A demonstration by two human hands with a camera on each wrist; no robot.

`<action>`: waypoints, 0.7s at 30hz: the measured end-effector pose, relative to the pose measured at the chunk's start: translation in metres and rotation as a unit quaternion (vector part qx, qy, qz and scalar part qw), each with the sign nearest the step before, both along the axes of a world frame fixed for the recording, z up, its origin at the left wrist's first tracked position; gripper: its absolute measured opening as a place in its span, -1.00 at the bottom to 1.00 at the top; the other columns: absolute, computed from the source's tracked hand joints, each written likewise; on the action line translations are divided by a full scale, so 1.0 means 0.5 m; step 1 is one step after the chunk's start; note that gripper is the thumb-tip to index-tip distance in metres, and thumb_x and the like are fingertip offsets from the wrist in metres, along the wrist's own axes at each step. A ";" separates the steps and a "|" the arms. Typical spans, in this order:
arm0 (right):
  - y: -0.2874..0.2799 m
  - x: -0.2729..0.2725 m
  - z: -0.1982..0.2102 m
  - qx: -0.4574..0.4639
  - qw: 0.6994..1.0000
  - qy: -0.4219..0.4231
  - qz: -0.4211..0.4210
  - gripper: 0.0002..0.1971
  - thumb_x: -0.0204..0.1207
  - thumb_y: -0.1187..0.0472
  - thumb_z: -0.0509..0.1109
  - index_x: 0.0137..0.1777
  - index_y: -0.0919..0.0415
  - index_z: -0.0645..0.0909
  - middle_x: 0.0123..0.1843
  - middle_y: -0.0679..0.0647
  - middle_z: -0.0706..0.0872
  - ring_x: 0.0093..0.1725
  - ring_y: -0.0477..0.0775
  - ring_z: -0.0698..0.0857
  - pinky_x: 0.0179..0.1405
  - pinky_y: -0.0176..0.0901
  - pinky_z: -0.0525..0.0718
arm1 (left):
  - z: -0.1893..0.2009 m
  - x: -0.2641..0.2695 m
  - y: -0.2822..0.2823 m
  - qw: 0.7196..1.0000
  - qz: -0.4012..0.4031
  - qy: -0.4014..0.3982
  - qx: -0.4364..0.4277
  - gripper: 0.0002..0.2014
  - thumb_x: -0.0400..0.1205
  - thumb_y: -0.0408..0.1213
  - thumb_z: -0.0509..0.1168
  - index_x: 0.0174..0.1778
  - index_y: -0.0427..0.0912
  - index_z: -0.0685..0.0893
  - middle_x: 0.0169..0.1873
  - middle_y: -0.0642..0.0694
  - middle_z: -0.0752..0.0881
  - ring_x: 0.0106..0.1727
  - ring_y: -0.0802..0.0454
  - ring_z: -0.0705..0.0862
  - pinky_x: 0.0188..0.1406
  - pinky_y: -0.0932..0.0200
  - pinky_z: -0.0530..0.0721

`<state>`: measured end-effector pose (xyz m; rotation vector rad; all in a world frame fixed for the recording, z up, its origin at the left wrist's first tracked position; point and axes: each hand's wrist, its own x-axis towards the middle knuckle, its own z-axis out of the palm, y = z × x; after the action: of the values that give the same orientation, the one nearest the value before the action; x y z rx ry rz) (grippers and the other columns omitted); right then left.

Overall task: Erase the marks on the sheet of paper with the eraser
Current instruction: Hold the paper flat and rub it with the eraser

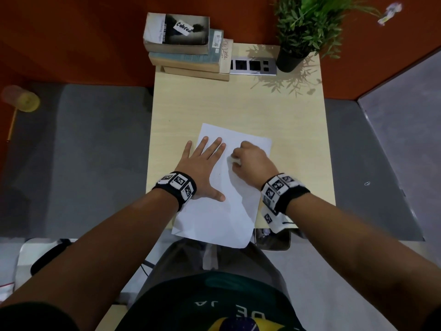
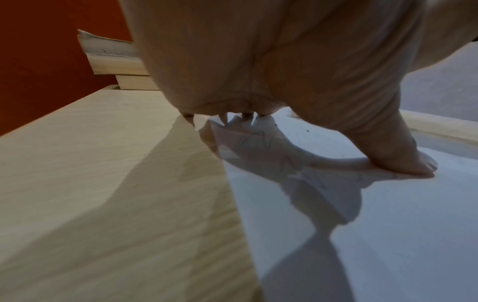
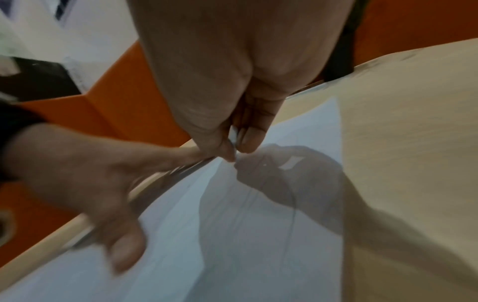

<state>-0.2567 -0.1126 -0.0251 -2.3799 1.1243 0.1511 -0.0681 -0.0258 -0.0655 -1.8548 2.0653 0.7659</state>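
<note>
White sheet (image 1: pixel 222 211) flat; white eraser (image 1: pixel 232 159) atop.

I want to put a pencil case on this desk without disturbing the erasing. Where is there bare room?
The widest bare stretch of desk lies between the sheet of paper and the books, socket panel and potted plant. A narrower strip runs right of the sheet. The near half is crowded: left hand flat on the sheet, right hand pinching the eraser.

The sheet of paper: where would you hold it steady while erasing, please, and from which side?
Probably along its left part, from the left and from above, with a flat palm. The sheet of paper lies flat on the desk, too thin to pinch. The left hand already presses there, fingers spread, apart from the right hand pinching the eraser.
</note>
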 end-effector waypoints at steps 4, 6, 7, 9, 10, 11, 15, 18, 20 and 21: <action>0.011 0.001 0.001 0.015 0.999 0.016 0.035 -0.92 0.48 0.27 0.35 -0.16 0.26 0.66 -0.16 0.10 0.52 -0.22 0.26 0.66 -0.25 0.01 0.63 | 0.003 -0.001 -0.001 1.000 -0.001 -0.002 0.000 0.56 0.27 0.79 0.34 0.88 0.08 -0.49 0.85 0.13 -0.53 0.89 -0.11 -0.48 0.84 -0.48 -0.35; -0.014 -0.001 0.004 0.016 0.999 -0.012 -0.027 -0.88 0.49 0.26 0.38 -0.09 0.25 0.73 -0.13 0.11 0.58 -0.14 0.25 0.67 -0.21 -0.06 0.57 | 0.004 0.000 -0.001 1.000 0.000 -0.001 0.002 0.57 0.27 0.79 0.33 0.88 0.08 -0.49 0.84 0.14 -0.54 0.89 -0.11 -0.48 0.84 -0.48 -0.35; -0.025 -0.004 0.008 0.018 0.997 -0.033 -0.067 -0.86 0.49 0.24 0.41 -0.04 0.24 0.77 -0.10 0.10 0.62 -0.11 0.20 0.66 -0.17 -0.08 0.56 | 0.005 0.000 -0.001 1.000 0.001 -0.002 0.001 0.57 0.27 0.79 0.33 0.88 0.08 -0.49 0.84 0.14 -0.54 0.89 -0.11 -0.48 0.84 -0.48 -0.35; -0.036 -0.023 0.018 0.019 0.985 -0.078 -0.155 -0.85 0.48 0.20 0.48 0.00 0.18 0.80 -0.09 0.02 0.68 -0.10 0.06 0.63 -0.10 -0.16 0.53 | 0.009 -0.001 -0.002 1.000 0.000 -0.007 0.001 0.56 0.27 0.80 0.32 0.89 0.07 -0.48 0.85 0.14 -0.54 0.90 -0.11 -0.48 0.84 -0.49 -0.34; -0.035 -0.036 0.025 0.016 0.977 -0.094 -0.189 -0.84 0.47 0.18 0.51 0.01 0.16 0.82 -0.10 -0.01 0.71 -0.11 -0.01 0.63 -0.08 -0.22 0.50 | 0.011 -0.002 -0.001 1.000 0.000 -0.012 -0.001 0.56 0.27 0.80 0.31 0.89 0.06 -0.48 0.86 0.12 -0.52 0.90 -0.11 -0.47 0.84 -0.50 -0.33; -0.031 -0.051 0.031 0.016 0.972 -0.101 -0.210 -0.82 0.46 0.17 0.53 0.03 0.15 0.82 -0.10 -0.01 0.74 -0.12 -0.04 0.64 -0.07 -0.26 0.49 | 0.013 -0.003 0.000 1.000 0.001 -0.019 -0.004 0.56 0.28 0.81 0.30 0.90 0.04 -0.46 0.87 0.10 -0.50 0.91 -0.13 -0.45 0.84 -0.50 -0.32; 0.024 -0.105 0.035 0.046 0.980 -0.073 -0.180 -0.83 0.48 0.16 0.52 0.06 0.10 0.81 -0.11 -0.08 0.65 -0.11 -0.04 0.65 -0.09 -0.25 0.49 | 0.020 -0.019 0.013 0.998 0.006 -0.064 -0.025 0.56 0.30 0.85 0.18 0.93 -0.16 -0.33 0.93 -0.12 -0.32 0.95 -0.24 -0.25 0.85 -0.49 -0.32; 0.077 -0.120 0.021 0.065 0.986 -0.072 -0.133 -0.85 0.49 0.20 0.49 0.04 0.09 0.80 -0.15 -0.15 0.56 -0.14 -0.06 0.62 -0.15 -0.24 0.49 | 0.028 -0.038 0.029 0.996 0.036 -0.069 -0.036 0.53 0.33 0.84 0.15 0.93 -0.24 -0.19 0.93 -0.24 -0.10 0.93 -0.28 -0.06 0.87 -0.45 -0.24; 0.097 -0.125 0.009 0.077 0.986 -0.079 -0.125 -0.84 0.52 0.21 0.47 0.06 0.09 0.79 -0.12 -0.13 0.57 -0.15 -0.07 0.63 -0.13 -0.22 0.57 | 0.033 -0.046 0.031 0.996 0.050 -0.056 -0.055 0.42 0.39 0.80 0.18 0.93 -0.21 -0.03 0.88 -0.26 0.09 0.89 -0.30 0.03 0.88 -0.41 -0.17; 0.100 -0.126 0.004 0.078 0.985 -0.082 -0.126 -0.84 0.53 0.21 0.46 0.07 0.09 0.79 -0.11 -0.12 0.58 -0.15 -0.07 0.64 -0.12 -0.20 0.61 | 0.033 -0.048 0.028 0.996 0.052 -0.040 -0.067 0.37 0.42 0.78 0.19 0.93 -0.16 0.01 0.88 -0.25 0.10 0.90 -0.30 0.01 0.89 -0.39 -0.17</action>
<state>-0.3198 -0.0625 -0.0229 -2.0519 1.2728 -0.0422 -0.0919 -0.0119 -0.0488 -2.0428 2.0292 0.5777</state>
